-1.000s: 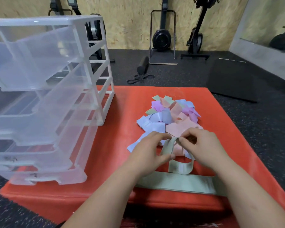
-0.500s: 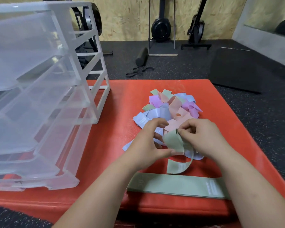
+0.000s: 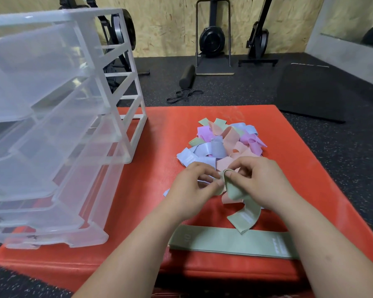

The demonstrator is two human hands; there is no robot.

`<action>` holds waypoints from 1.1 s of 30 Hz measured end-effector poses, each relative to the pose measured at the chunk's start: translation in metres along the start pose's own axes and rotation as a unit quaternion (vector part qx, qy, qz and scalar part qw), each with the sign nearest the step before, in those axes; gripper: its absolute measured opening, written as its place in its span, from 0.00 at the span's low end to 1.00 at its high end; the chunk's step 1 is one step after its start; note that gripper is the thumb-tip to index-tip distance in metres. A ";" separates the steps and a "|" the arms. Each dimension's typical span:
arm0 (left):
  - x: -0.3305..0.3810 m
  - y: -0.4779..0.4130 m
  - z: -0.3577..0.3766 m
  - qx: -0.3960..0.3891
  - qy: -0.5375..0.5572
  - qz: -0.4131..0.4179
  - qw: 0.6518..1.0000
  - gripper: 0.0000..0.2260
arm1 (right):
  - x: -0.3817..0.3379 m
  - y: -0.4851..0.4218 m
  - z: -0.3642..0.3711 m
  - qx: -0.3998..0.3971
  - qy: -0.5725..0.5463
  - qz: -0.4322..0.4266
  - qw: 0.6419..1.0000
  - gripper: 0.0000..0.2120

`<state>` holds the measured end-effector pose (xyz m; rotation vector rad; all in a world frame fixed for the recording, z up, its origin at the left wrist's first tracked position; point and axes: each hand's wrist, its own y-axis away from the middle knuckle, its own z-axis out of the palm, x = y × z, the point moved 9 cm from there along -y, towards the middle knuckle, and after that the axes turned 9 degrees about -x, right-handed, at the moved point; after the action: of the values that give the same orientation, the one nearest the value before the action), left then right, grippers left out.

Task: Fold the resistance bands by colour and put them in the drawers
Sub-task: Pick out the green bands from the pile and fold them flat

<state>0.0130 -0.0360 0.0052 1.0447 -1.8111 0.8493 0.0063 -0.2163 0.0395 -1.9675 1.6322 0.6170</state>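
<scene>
A heap of resistance bands in green, pink, purple and blue lies in the middle of the red mat. Both hands pinch one sage-green band at its top, just in front of the heap. My left hand holds it from the left, my right hand from the right. The band's lower end hangs down and touches a second green band lying flat near the mat's front edge. A clear plastic drawer unit stands at the left with its drawers pulled out.
The red mat sits on a dark speckled gym floor. Behind it lie a black foam roller, a black cord and a black floor mat. Exercise machines stand against the plywood wall.
The green band's upper loop has been drawn together into a tighter pinch between both hands, and its free end has dropped lower onto the flat band. The view has tilted slightly.
</scene>
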 end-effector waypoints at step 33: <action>-0.024 0.004 -0.053 0.153 0.158 -0.059 0.974 0.11 | 0.016 0.002 0.019 -0.149 -0.047 0.003 0.988 0.06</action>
<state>0.0341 0.0189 0.0044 1.1241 -1.3668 1.1735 0.0072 -0.2170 0.0147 -2.1022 1.5625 0.9901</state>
